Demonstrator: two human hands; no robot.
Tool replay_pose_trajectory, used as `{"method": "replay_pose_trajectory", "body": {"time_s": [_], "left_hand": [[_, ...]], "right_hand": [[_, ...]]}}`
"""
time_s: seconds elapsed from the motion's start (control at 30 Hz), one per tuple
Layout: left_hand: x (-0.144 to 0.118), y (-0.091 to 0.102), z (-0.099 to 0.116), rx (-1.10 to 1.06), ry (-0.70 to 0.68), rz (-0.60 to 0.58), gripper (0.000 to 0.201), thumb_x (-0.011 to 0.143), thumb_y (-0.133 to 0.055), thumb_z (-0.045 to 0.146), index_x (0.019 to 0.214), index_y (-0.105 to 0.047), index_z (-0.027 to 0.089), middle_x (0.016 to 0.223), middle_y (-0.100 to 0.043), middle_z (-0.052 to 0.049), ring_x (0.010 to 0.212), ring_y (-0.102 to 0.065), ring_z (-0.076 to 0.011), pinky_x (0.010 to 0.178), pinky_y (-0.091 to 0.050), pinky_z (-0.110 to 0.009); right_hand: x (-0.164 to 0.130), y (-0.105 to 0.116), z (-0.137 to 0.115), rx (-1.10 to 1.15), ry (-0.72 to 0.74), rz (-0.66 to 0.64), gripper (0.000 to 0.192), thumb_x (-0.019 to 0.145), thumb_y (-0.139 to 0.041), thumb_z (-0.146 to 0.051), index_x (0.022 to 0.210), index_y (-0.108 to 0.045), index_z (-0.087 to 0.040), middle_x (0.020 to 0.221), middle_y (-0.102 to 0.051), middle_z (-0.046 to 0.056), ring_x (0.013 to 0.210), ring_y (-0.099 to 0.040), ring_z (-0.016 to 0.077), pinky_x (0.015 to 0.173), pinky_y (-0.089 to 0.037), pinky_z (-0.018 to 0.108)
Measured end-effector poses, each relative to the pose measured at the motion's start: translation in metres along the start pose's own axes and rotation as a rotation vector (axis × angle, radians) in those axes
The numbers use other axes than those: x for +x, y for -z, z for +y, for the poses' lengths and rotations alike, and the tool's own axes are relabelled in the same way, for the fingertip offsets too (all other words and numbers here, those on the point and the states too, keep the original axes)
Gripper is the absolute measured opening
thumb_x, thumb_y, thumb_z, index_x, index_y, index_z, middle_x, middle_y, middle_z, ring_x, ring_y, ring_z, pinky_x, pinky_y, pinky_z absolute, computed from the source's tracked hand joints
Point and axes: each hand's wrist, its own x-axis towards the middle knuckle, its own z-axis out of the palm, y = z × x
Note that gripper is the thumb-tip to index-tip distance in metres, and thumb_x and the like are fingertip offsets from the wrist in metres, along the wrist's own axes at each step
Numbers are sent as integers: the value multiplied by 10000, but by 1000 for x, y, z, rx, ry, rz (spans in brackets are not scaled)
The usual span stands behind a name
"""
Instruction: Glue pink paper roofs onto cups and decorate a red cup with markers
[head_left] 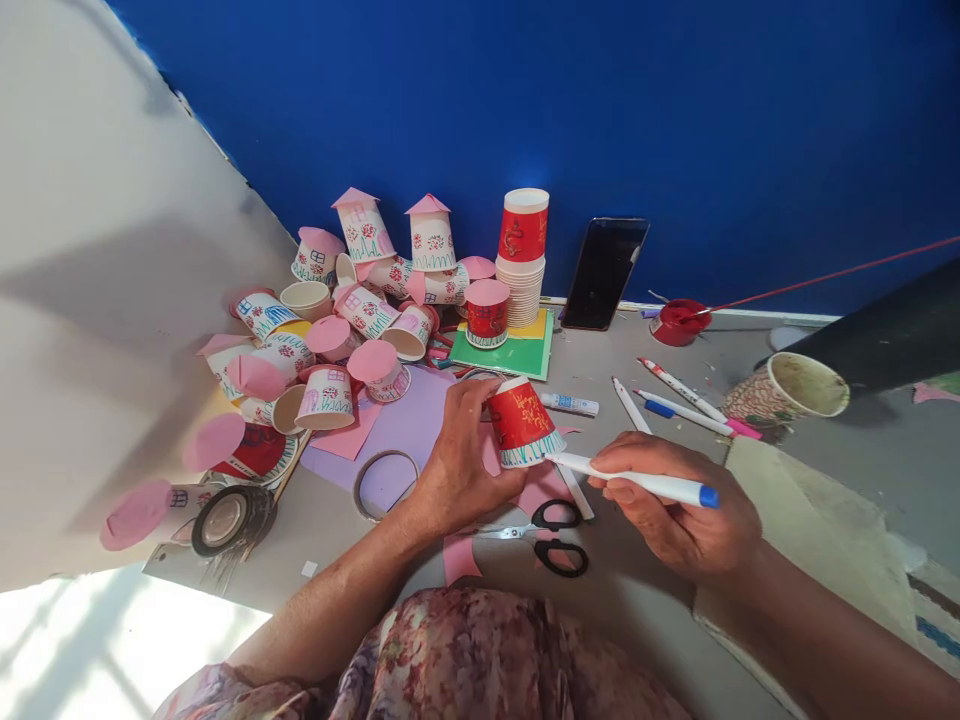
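Observation:
My left hand (466, 462) grips a red paper cup (523, 418) turned upside down and slightly tilted. Blue-green zigzag strokes run around the white band near its wide rim. In my right hand (679, 505) is a white marker (645, 482) with a blue end, its tip touching the band at the cup's lower right. Black-handled scissors (551, 535) lie on the table just below the cup, blades toward my left wrist. Behind the cup rests a small white tube (571, 404). Pink paper scraps (460, 560) lie partly under the scissors and my hands.
Decorated paper cups (328, 395) with pink paper tops crowd the left. A tall cup stack (524, 245) and a phone (606, 272) stand by the blue wall. Tape rolls (225, 520) lie left; several markers (679, 388) and a patterned cup (780, 390) are right.

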Motion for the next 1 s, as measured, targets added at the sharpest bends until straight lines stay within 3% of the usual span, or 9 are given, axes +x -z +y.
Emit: {"method": "replay_pose_trajectory", "body": {"time_s": [0.13, 0.3, 0.67, 1.0], "left_hand": [[0, 0, 1, 14, 19, -2, 866, 769, -903, 358, 1478, -410, 293, 1410, -506, -126, 1345, -538, -340, 1123, -543, -563], [-1, 0, 1, -13, 50, -4, 844, 768, -870, 273, 1476, -411, 286, 1420, -502, -126, 1339, -554, -328, 1134, -537, -546], [-2, -1, -2, -22, 64, -5, 823, 746, -842, 234, 1448, -414, 276, 1432, -502, -126, 1365, -539, -341, 1167, -501, -556], [-3, -4, -4, -64, 64, 6, 808, 756, -831, 234, 1445, -410, 260, 1441, -482, -141, 1380, -539, -345, 1177, -491, -561]], "right_hand": [[-1, 1, 2, -16, -4, -34, 175, 983, -620, -148, 1103, -706, -242, 848, -812, 57, 718, -786, 200, 639, -641, 282], [-4, 1, 4, -14, -22, 38, 224, 977, -600, -129, 1119, -713, -261, 854, -803, 61, 728, -776, 215, 618, -634, 311], [-8, 4, 4, -22, -54, 55, 219, 969, -609, -127, 1122, -701, -253, 849, -799, 50, 721, -776, 204, 603, -619, 292], [-7, 4, 7, -91, -67, 49, 163, 994, -584, -138, 1064, -685, -245, 785, -761, 17, 613, -729, 165, 532, -564, 261]]}}
